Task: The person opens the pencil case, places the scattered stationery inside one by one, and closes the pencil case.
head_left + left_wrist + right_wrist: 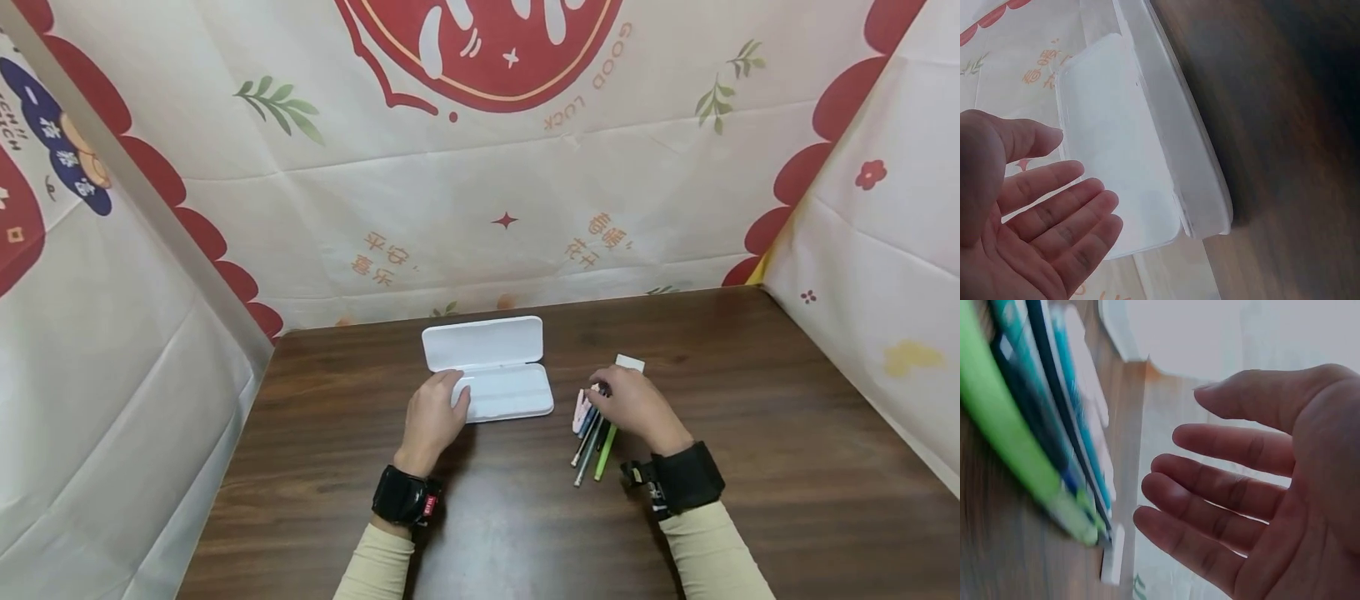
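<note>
A white pencil case (517, 393) lies with its lid (487, 343) raised at the back, and its tray holds nothing that shows. My left hand (437, 417) is at the case's left end, fingers loosely bent; the left wrist view shows nothing in the palm. To the right lies a bunch of pens and pencils, among them a bright green pen (605, 454) and a grey-green pencil (587, 467). My right hand (637, 404) hovers over their far ends, and in the right wrist view its fingers (1210, 494) are spread apart, gripping nothing.
Pale pink pieces (579, 412) lie along the left side of the pens. A white block (630, 362) shows just behind the right hand. The brown wooden table (510, 533) ends at a printed cloth backdrop (465, 250), with cloth hanging on both sides.
</note>
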`<state>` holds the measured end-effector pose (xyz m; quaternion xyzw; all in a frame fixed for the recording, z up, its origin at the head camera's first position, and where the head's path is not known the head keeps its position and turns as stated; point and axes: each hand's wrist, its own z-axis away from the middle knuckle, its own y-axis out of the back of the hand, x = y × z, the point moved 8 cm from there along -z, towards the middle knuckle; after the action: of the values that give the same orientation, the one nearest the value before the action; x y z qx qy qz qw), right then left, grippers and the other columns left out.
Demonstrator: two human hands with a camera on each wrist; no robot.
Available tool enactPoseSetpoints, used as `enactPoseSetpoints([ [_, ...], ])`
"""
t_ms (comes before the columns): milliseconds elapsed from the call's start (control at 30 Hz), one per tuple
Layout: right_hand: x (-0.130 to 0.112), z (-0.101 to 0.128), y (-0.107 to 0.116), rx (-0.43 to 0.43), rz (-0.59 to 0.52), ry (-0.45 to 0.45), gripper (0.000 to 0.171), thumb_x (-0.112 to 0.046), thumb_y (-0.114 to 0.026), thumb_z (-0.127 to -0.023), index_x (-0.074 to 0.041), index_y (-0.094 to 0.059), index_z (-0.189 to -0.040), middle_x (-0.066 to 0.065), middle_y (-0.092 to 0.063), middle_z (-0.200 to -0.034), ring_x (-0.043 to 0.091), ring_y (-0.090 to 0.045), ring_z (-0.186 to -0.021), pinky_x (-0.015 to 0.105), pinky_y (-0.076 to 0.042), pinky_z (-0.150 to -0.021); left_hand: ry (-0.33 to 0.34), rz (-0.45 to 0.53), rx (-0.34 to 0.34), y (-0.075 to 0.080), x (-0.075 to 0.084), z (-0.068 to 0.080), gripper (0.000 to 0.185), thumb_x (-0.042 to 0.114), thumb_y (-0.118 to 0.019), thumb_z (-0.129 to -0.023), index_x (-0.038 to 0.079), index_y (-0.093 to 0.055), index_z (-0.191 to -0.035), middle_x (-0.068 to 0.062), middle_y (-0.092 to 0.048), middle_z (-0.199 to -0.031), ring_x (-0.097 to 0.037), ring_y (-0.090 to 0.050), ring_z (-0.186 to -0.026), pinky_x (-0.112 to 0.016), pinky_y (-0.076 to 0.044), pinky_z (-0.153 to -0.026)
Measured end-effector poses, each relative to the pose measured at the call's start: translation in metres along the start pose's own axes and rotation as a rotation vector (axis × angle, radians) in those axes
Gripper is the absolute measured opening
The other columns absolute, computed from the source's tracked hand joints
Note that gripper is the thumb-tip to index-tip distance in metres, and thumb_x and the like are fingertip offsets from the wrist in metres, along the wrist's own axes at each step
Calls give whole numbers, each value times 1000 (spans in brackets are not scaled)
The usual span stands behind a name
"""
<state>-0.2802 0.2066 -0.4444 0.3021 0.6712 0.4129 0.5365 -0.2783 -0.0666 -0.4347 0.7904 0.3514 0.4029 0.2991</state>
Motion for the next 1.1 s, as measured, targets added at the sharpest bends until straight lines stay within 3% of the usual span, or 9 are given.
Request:
enactPoseSetpoints([
  [200, 18, 8, 10, -2, -18, -99, 24, -14, -66, -94, 5, -67, -109, 12, -64, -86, 20, -55, -70, 33, -46, -59, 20, 10, -20, -1, -3, 1, 23, 14, -69, -91, 0, -72, -110, -16, -72, -108, -30, -71, -99, -43, -57, -82],
  [467, 34, 16, 8, -67, -44, -206, 20, -18, -65, -95, 1, -66, -102, 9, -59, -79, 21, -54, -67, 31, -45, -57, 10, -3, -14, -2, -4, -1, 23, 16, -69, -91, 0, -73, -108, -17, -73, -106, -31, -71, -96, -44, -57, -78],
  [600, 39, 19, 4, -93, -32, -218, 15, -17, -65, -95, -3, -64, -89, 6, -55, -73, 19, -52, -63, 31, -41, -55, 27, 7, -28, -4, -5, 0, 22, 16, -68, -92, 2, -74, -108, -16, -73, -107, -30, -71, -96, -45, -57, -77],
  [800, 41, 20, -2, -115, -1, -216, 23, -17, -64, -94, -9, -56, -73, 1, -47, -66, 17, -47, -58, 30, -34, -53, 36, 19, -34, -3, -6, 0, 22, 16, -68, -93, 2, -74, -108, -15, -73, -107, -30, -71, -95, -44, -57, -77],
  [1100, 48, 26, -10, -169, 10, -303, 27, -21, -65, -93, -9, -59, -70, 0, -47, -63, 17, -48, -56, 30, -35, -52, 37, 18, -31, 0, -8, 1, 21, 17, -68, -93, 2, -74, -107, -14, -74, -106, -29, -72, -95, -43, -58, -77],
])
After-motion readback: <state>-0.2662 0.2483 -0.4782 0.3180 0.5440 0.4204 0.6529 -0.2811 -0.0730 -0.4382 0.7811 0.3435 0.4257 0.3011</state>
